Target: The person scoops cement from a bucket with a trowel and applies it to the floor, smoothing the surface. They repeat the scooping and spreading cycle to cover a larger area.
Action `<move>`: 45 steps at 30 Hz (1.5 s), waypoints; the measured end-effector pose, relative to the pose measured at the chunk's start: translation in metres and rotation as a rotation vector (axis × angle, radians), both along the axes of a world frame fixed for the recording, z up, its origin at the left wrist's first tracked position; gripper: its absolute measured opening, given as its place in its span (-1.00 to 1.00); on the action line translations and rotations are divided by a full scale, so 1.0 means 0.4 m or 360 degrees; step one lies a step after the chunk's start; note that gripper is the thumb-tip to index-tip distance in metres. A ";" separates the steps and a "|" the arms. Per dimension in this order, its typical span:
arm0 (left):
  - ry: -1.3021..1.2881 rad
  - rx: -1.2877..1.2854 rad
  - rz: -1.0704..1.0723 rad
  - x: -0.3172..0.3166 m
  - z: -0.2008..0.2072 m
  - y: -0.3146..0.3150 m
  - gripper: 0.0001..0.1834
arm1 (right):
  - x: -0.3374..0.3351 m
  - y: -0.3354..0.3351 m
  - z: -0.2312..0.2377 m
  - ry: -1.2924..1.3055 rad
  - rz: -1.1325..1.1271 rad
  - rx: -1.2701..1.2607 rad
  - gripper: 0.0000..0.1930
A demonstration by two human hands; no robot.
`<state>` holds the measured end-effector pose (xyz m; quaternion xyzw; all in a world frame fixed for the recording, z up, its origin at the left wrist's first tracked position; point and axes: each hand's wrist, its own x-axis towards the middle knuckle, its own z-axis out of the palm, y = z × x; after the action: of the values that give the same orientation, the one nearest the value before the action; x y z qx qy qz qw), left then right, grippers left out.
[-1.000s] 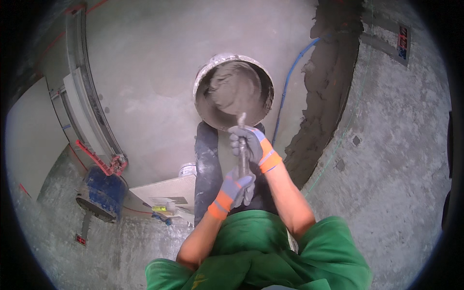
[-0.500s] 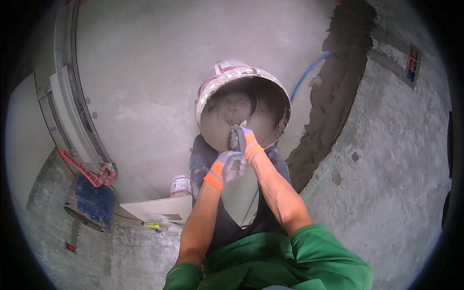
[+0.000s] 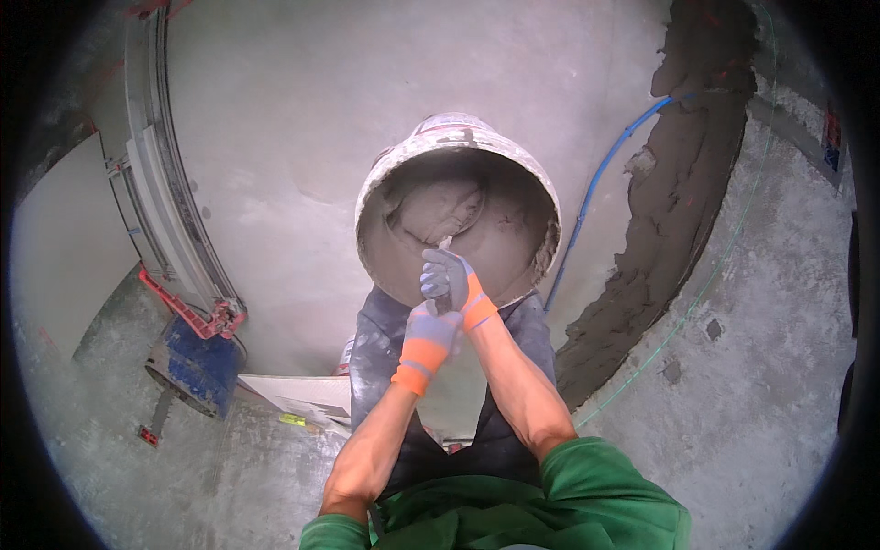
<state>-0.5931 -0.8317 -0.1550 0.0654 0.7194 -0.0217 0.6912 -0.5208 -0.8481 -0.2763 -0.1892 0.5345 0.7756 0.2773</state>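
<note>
Worker: a person in a green shirt (image 3: pixel 610 490) leans over the work, bare forearms reaching forward, dark trousers (image 3: pixel 383 332) marked with pale smears.
Left hand: in a grey-and-orange glove, the left hand (image 3: pixel 428 337) has its fingers wrapped around the near end of a tool handle (image 3: pixel 444 302), just behind the other hand.
Right hand: gloved to match, the right hand (image 3: pixel 447 278) is clenched on the same handle farther forward, at the mouth of the bucket.
Tool: a short light piece shows beyond the right fist; the working end lies inside the bucket, at a rounded, mortar-coated shape (image 3: pixel 442 209), its exact form hard to tell.
Bucket: directly ahead of the hands, a white bucket (image 3: pixel 456 138) with a crusted rim tilts its mouth toward the worker.
Mortar: wet grey mortar (image 3: pixel 507 240) coats the bucket's inside.
Lower left: a pale board (image 3: pixel 298 390) lies beside the left leg, a small yellow item (image 3: pixel 293 419) near its edge; a second container (image 3: pixel 346 357) is mostly hidden by the leg.
Farther left: a red tool (image 3: pixel 190 312) rests across a blue bucket (image 3: pixel 203 365), near long rails (image 3: pixel 179 151) and a large pale panel (image 3: pixel 71 243).
Right: a blue hose (image 3: pixel 600 174) curves toward a rough band of dark mortar (image 3: pixel 678 206), a thin green line (image 3: pixel 729 247) running alongside.
</note>
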 end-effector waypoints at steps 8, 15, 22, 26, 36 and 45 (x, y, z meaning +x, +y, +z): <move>0.0210 0.0331 -0.0035 0.047 0.001 -0.047 -0.92 | 0.024 0.012 0.008 0.0054 -0.0091 0.0376 -0.73; 0.0247 0.0469 0.0106 0.097 0.025 -0.094 -0.94 | 0.069 0.036 0.071 -0.0541 0.0346 0.0604 -0.75; 0.0202 0.0546 0.0025 0.109 0.072 -0.239 -0.69 | 0.105 -0.027 0.214 -0.0930 0.0410 0.0661 -0.88; 0.0353 0.1201 -0.0500 0.054 0.121 -0.339 -0.57 | 0.065 -0.102 0.265 -0.0963 0.0248 0.1111 -0.81; -0.0835 0.0835 -0.0916 0.047 0.424 -0.386 -0.61 | 0.158 -0.366 0.624 -0.1985 -0.0477 0.0891 -0.91; -0.1176 0.0947 -0.1821 0.599 0.168 -0.612 -0.46 | 0.611 -0.729 0.424 -0.3135 0.0203 -0.0816 -0.57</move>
<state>-0.3536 -1.0764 -0.0880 0.6175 0.2690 -0.1592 0.7218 -0.2762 -1.1397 -0.1067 -0.8252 0.2076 0.1507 0.5033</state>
